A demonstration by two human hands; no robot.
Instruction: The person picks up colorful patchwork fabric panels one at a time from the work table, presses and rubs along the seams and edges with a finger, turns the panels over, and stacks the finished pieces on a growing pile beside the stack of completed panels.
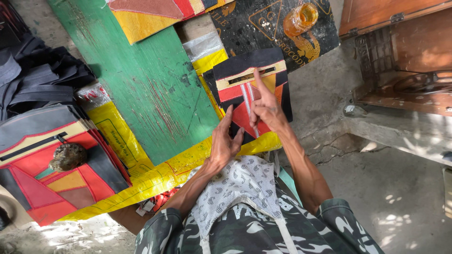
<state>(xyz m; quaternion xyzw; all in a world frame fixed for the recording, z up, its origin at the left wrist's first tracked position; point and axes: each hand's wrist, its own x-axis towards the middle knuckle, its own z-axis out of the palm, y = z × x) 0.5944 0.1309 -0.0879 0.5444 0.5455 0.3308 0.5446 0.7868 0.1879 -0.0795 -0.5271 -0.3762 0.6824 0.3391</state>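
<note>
Far out to the left of the fingers, a stack of finished patchwork panels (56, 174) in red, black and tan is kept flat by a stone (67, 156) set on top, with dark folded fabric (37, 75) just beyond it. Nearer in, a green painted board (141, 80) lies across yellow plastic sheeting (141, 181) that covers the surface.

The left hand (225, 143) is seen half-curled, fingers loosely bent and thumb up, pressed against the lower edge of a black, red and orange patchwork piece (233, 77) with a slot near its top. Nothing looks to be gripped by it; it's more of a steadying press.

The right hand (267, 107) is laid on the same piece, index finger stretched up toward the slot, the other fingers pinched near a thin pale strip (248, 96) that runs down the middle. Whether the strip is actually pinched can't be told for sure.

For this step, the piece is best kept flat and pinned at the bottom so it can't slide, while the strip is smoothed straight from the slot downward, no bubbles or skew.

Up beyond the right fingers, an amber jar (301, 19) lies on its side, probably glue, so elbows should be kept clear. A wooden sewing-machine table (405, 51) sits off to the right.
</note>
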